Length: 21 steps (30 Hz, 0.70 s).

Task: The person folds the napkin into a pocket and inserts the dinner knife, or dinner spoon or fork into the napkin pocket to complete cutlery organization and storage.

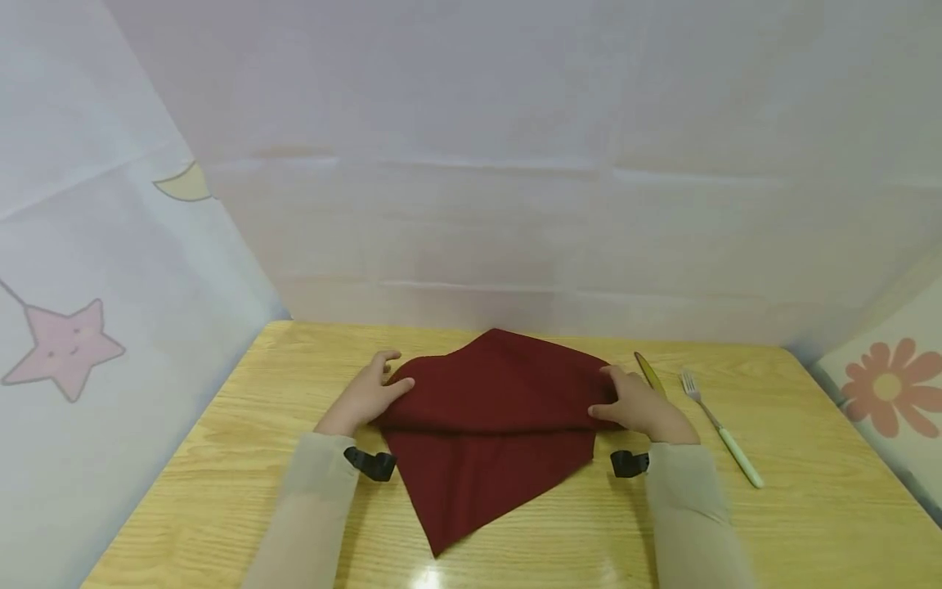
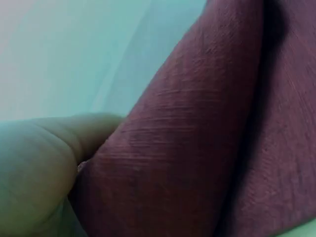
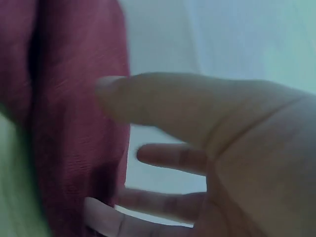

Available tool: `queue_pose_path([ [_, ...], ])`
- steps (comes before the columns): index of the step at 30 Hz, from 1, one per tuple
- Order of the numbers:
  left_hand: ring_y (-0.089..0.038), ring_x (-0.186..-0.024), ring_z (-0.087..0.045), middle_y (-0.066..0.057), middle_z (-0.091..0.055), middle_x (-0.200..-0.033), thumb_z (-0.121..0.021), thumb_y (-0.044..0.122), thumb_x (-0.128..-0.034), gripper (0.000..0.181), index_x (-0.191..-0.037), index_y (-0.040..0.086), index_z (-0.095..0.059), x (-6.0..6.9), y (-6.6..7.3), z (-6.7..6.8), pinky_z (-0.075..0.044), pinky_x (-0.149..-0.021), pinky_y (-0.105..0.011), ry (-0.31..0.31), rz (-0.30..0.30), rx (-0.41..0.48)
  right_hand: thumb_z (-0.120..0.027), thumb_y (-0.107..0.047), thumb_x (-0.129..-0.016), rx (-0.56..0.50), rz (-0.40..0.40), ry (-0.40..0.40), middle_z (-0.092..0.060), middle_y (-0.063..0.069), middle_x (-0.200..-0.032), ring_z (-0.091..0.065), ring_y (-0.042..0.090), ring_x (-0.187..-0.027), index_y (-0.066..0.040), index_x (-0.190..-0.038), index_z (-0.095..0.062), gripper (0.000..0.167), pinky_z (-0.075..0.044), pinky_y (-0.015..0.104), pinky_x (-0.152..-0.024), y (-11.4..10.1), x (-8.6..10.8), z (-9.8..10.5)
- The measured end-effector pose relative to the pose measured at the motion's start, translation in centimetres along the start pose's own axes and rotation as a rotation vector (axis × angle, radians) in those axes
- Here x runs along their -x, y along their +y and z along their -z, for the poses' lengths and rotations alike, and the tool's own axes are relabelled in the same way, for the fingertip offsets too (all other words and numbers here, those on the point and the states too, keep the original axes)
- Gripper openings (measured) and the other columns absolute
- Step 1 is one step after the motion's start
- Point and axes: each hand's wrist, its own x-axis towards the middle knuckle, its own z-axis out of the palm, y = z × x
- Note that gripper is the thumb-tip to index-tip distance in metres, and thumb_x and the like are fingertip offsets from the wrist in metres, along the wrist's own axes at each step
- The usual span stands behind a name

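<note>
A dark red cloth [image 1: 500, 393] lies on the table, its upper part folded over in a wide band and one pointed corner hanging toward the near edge. At the band's left end is my left hand [image 1: 368, 399], thumb against the cloth and the other fingers loosely spread beyond its edge. My right hand [image 1: 639, 405] is at the other end. Up close in the right wrist view, the right thumb [image 3: 148, 98] touches the red cloth [image 3: 79, 113], with the fingers spread along its edge. The left wrist view shows the cloth [image 2: 182, 128] covering part of the left hand.
Right of the cloth lie a gold-coloured knife [image 1: 649, 373], partly behind my right hand, and a fork [image 1: 724, 429] with a pale green handle. The wooden table [image 1: 817, 491] meets hanging white sheets [image 1: 478, 204] at the back and sides.
</note>
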Motion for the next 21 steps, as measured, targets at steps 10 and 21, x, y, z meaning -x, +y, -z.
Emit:
queue_pose_path([
  [10, -0.036, -0.128, -0.052, -0.009, -0.045, -0.152, -0.057, 0.006, -0.0994, 0.048, -0.142, 0.026, -0.053, 0.9, 2.4, 0.3, -0.046, -0.094, -0.047, -0.130, -0.204, 0.101, -0.070, -0.005, -0.091, -0.021, -0.022, -0.127, -0.058, 0.003, -0.082, -0.053, 0.019, -0.072, -0.007, -0.086, -0.062, 0.010, -0.045, 0.035, -0.065, -0.3, 0.2, -0.3],
  [21, -0.019, -0.115, -0.059, 0.003, -0.064, -0.128, -0.057, 0.016, -0.1049, 0.021, -0.121, 0.023, -0.069, 3.6, 5.7, 1.6, -0.046, -0.097, -0.040, 0.102, -0.475, 0.254, -0.064, -0.006, -0.088, -0.010, 0.167, -0.041, -0.049, 0.004, -0.082, -0.045, 0.019, -0.074, -0.012, -0.076, -0.051, 0.019, -0.040, 0.034, -0.064, -1.7, 1.1, 1.0],
])
